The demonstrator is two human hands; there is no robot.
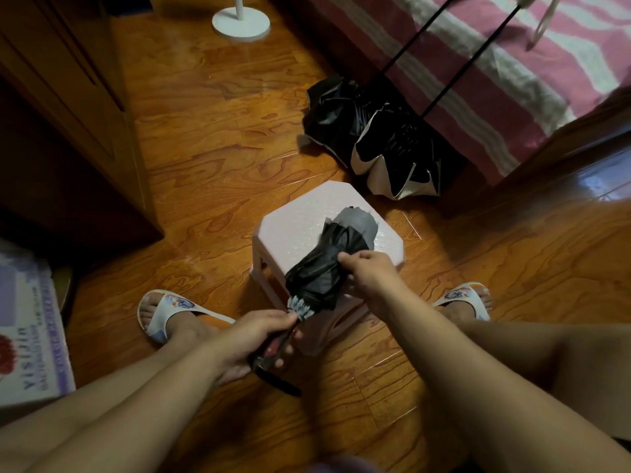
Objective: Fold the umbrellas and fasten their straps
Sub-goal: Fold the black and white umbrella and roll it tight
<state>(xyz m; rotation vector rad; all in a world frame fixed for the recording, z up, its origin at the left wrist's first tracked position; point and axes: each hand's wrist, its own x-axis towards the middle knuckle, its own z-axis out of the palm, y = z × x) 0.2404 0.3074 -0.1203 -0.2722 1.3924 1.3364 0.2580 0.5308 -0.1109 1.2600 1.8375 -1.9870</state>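
Three umbrellas are in view, and one of them is in work: a black folding umbrella with a grey tip end (329, 264), held over the small pale pink plastic stool (293, 230) between the person's feet. The left hand (259, 336) is closed around its dark handle, just below the ring of grey rib tips. The right hand (372, 271) pinches the loose black fabric at the middle of the canopy with curled fingers. The fabric looks thin, soft and a little slippery, so I judge it will slide and puff out if it is not kept tight; the ribs and shaft inside are stiff, and the whole thing seems light. A good grip is the handle for holding and turning, and the fabric folds near the middle for wrapping them around the shaft. The strap is not visible, so I cannot tell if it is fastened. The two other black umbrellas with long straight shafts (382, 138) lie crumpled on the orange wooden floor (205, 131) beside the bed with a pink striped cover (512, 80), not folded yet.
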